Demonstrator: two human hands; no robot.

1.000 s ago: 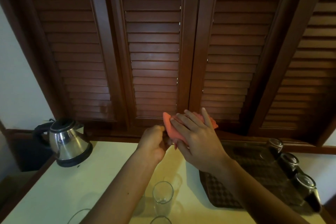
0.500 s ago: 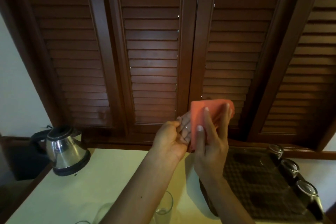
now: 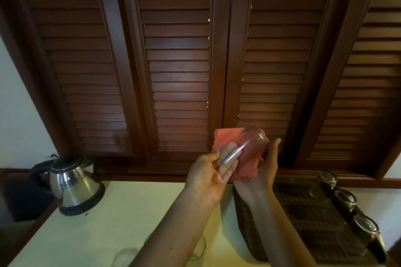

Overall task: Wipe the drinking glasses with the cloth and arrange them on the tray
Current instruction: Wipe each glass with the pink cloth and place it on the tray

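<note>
My left hand (image 3: 206, 178) grips a clear drinking glass (image 3: 252, 140) by its base, tilted with the rim up and to the right. My right hand (image 3: 267, 170) holds the orange cloth (image 3: 224, 136) cupped behind and under the glass, thumb on the right side of the rim. Both are raised above the table, left of the dark woven tray (image 3: 303, 212). Three glasses stand upside down along the tray's right edge (image 3: 327, 180), (image 3: 345, 199), (image 3: 366, 227). Two more glasses (image 3: 198, 249), (image 3: 125, 256) sit on the table at the bottom, partly hidden by my left arm.
A steel electric kettle (image 3: 73, 188) stands at the table's far left corner. Dark wooden louvred shutters (image 3: 180, 71) fill the wall behind. The pale table top (image 3: 130, 212) runs between the kettle and the tray.
The cloth has opened away from the glass, which now shows in front of it. Both hands have shifted slightly right, and the right hand has turned palm-up under the cloth.
</note>
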